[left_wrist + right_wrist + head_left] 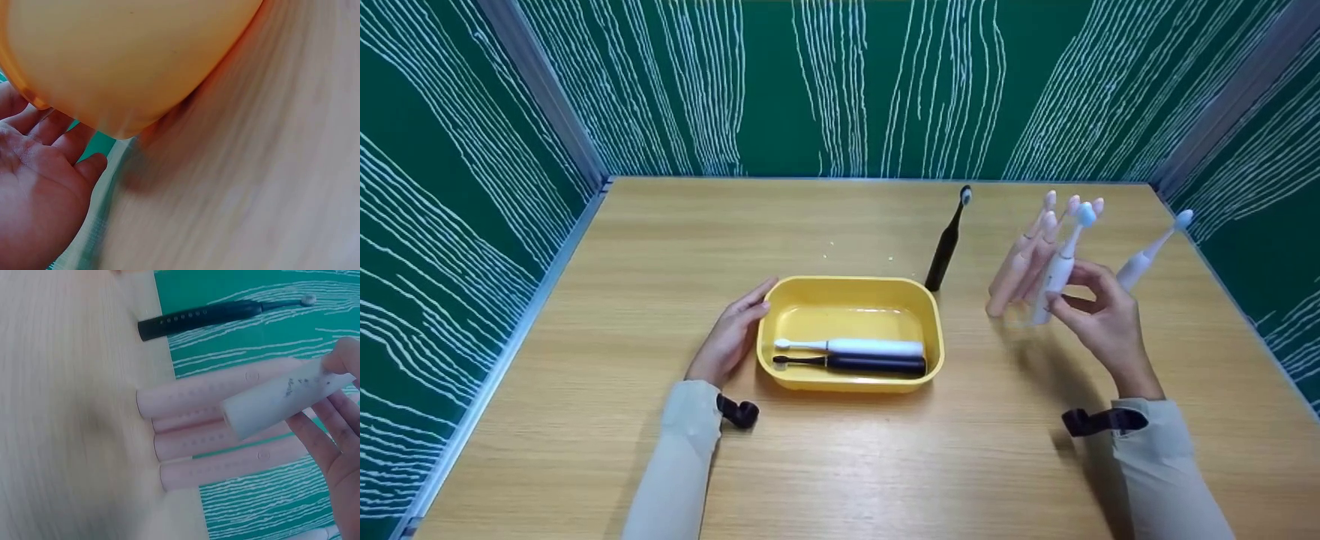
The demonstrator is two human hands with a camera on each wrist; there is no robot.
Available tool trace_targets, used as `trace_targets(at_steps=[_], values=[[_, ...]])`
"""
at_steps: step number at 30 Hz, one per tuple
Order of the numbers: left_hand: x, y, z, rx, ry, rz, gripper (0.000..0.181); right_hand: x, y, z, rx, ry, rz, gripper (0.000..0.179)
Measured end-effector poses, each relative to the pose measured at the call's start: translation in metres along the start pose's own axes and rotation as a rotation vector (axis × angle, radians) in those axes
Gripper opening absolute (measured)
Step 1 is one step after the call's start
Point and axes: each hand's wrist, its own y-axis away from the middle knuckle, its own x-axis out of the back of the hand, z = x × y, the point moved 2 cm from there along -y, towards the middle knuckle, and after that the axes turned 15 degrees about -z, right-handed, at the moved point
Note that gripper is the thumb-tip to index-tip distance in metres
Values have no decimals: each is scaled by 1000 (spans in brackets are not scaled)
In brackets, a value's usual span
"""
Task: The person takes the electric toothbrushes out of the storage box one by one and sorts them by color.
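Observation:
My right hand (1099, 322) pinches a white electric toothbrush (1059, 274) by its handle, the blue-tinted head pointing up. In the right wrist view, the bottom of this white toothbrush (270, 405) is off the table, in front of several pink electric toothbrushes (197, 396) standing close together. My left hand (731, 334) touches the left side of a yellow bin (851, 384) with extended fingers, its palm facing the wall in the left wrist view. Inside the bin lie a white toothbrush (877, 347) and a black toothbrush (877, 364), side by side, heads to the left.
A black electric toothbrush (943, 255) stands upright just beyond the bin's right back corner. Another white toothbrush (1136, 266) stands at the far right, partly behind my right hand. Green panels with white lines (870, 90) border the wooden table (585, 375) at the back and sides.

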Motion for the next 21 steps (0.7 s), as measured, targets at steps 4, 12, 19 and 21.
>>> trace_targets(at_steps=[4,12,19,21], values=[[0,1,0,-6,2,-6,50,3,2,5,-14,23,26,48],[-1,0,1,8,-3,-20,52,8,6,17,-38,-25,124,46],[-2,1,2,4,6,-20,52,14,12,21,-121,26,149,46],[-2,1,2,4,10,-16,52,15,13,22,-131,29,154,46]])
